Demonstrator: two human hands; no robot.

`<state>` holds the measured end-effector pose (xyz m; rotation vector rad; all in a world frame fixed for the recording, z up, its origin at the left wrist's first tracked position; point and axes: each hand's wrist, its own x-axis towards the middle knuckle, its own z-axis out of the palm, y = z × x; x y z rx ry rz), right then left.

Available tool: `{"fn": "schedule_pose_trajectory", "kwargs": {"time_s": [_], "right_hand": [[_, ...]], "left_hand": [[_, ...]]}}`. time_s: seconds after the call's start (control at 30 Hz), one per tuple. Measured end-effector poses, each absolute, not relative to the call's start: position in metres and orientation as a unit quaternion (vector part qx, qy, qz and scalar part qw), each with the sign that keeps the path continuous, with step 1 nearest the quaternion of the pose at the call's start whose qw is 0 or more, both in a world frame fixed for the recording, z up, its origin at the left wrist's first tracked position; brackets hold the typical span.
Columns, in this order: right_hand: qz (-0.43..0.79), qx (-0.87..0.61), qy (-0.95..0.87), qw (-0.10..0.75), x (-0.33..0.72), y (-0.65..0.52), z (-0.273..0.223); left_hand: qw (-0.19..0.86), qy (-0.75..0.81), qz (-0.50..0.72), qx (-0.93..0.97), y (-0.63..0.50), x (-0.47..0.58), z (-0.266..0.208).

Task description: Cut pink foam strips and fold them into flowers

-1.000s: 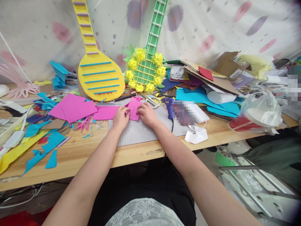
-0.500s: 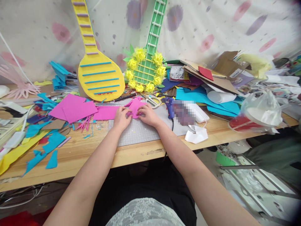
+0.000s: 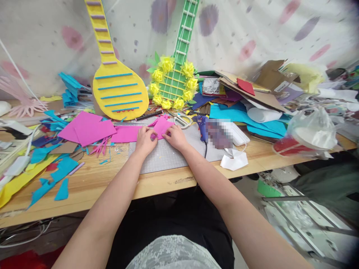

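Above the grey cutting mat (image 3: 165,160), a small pink craft sheet (image 3: 162,127) lies between my two hands. My left hand (image 3: 146,141) has its fingers curled in a pinch at the left edge of this sheet. On the other side, my right hand (image 3: 175,137) pinches its lower right edge. A pink strip (image 3: 126,134) lies flat just left of my left hand, partly under it. Behind my hands are scissors with pale handles (image 3: 183,121). A blue glue gun (image 3: 201,127) stands right of my right hand.
A yellow paper instrument (image 3: 120,93) and a green one (image 3: 179,80) ringed with yellow flowers lean at the back. Pink sheets (image 3: 89,129) and blue scraps (image 3: 63,170) cover the left. Stacked card (image 3: 249,93) and a bagged red cup (image 3: 294,144) stand right.
The small pink sheet looks flatter and smoother between my hands than before. My fingers have shifted only slightly along its edges.
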<state>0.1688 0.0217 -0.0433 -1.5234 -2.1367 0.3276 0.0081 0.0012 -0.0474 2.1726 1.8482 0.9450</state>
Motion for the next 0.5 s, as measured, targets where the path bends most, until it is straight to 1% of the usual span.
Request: {"fn": "schedule_pose_trajectory", "kwargs": {"time_s": [0.5], "right_hand": [[0.094,-0.590,-0.763,0.247,0.1615,0.0240,-0.0479]], "left_hand": [[0.061,0.597,0.318,0.734,0.0021,0.0077,-0.0514]]}}
